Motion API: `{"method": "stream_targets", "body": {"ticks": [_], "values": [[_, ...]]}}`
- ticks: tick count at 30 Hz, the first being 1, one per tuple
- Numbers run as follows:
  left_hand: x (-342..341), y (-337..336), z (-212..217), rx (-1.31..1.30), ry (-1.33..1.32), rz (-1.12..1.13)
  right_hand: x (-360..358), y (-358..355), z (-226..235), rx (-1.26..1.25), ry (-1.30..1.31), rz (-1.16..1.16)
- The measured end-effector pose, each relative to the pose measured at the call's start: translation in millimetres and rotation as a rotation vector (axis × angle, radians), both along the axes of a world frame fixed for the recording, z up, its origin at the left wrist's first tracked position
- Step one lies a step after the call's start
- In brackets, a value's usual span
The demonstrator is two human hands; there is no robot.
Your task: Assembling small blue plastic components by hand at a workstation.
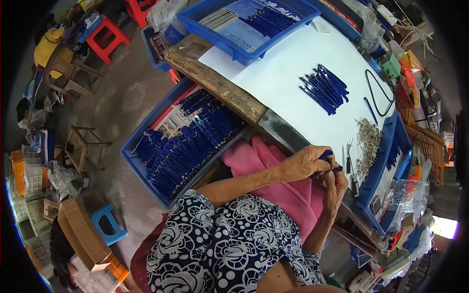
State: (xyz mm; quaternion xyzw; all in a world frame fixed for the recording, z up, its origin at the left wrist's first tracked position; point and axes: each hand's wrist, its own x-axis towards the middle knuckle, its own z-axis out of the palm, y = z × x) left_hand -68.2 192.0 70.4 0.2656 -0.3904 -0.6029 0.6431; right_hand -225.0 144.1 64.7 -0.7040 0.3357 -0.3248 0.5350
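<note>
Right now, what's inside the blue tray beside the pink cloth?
The tray holds many slim dark-blue pieces over a printed sheet. They cover part of the sheet; the tray's bottom is hidden.

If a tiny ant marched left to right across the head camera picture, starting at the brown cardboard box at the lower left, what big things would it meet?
Brown cardboard box → blue tray of dark blue pieces → person's left hand → person's right hand → heap of little pale pieces.
</note>
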Motion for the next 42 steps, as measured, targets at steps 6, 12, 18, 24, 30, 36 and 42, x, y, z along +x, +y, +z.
{"method": "stream_targets", "body": {"ticks": [6, 12, 18, 24, 30, 36, 42], "values": [[-8, -1, -12, 0.079, -0.064, 0.045, 3, 12, -5, 0.172, -0.131, -0.121], [-11, -3, -20, 0.131, -0.042, 0.021, 5, 15, -9, 0.238, -0.258, -0.144], [-7, -2, -17, 0.197, -0.251, 0.08, 13, 14, -10, 0.236, -0.281, -0.227], [-12, 8, -19, 0.017, -0.595, 0.397, 17, 14, -9, 0.312, -0.367, -0.22], [-21, 11, -29, -0.015, -0.689, 0.369, 27, 11, -22, 0.298, -0.41, -0.311], [-6, 12, -26, -0.163, -1.037, 0.321, 30, 14, -26, 0.275, -0.366, -0.349], [2, 16, -33, -0.187, -1.269, 0.277, 29, 13, -31, 0.342, -0.362, -0.296]]}}
